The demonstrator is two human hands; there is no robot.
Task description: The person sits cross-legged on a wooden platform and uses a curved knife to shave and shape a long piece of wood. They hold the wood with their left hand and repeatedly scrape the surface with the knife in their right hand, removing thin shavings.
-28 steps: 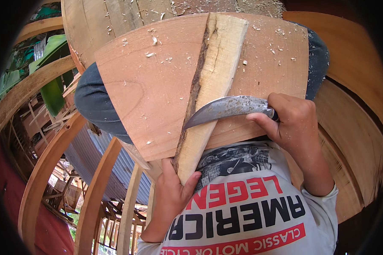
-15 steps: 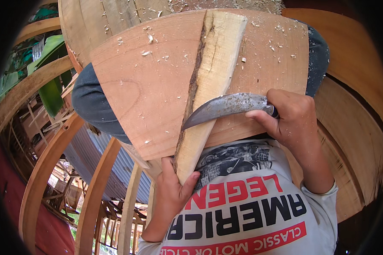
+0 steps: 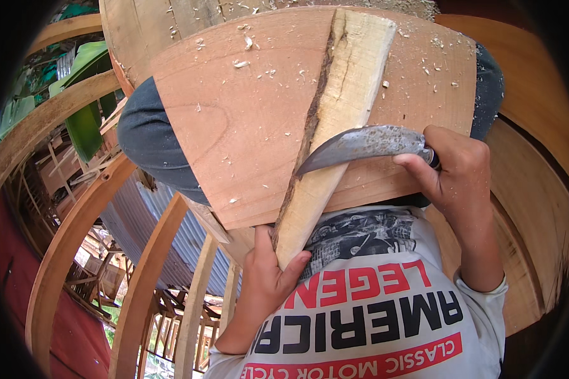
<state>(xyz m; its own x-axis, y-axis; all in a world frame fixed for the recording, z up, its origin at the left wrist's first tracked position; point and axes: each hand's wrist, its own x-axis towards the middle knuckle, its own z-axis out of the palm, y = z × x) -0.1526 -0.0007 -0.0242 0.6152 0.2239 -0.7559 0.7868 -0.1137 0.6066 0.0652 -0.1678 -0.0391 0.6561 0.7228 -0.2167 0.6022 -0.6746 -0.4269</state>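
Note:
A pale strip of wood (image 3: 342, 95) with dark bark along its left edge lies slantwise over a reddish-brown board (image 3: 234, 120) on my lap. My left hand (image 3: 270, 270) grips the strip's near end between thumb and fingers. In my right hand (image 3: 456, 165) is a knife (image 3: 367, 144) with a broad curved blade, spotted with rust. Most of its handle is hidden in my fist. The blade lies across the strip's nearer half, its tip reaching the bark edge.
Wood shavings (image 3: 241, 64) are scattered over the board and the planks (image 3: 152, 25) beyond it. Wooden railing slats (image 3: 146, 271) stand at the left, with corrugated metal sheets (image 3: 177, 240) behind them. Curved wooden panels (image 3: 518, 170) are at the right.
The view has shifted, so everything appears a little farther right and mostly slightly higher. Both hands keep their holds, and the blade stays at about the same place on the strip.

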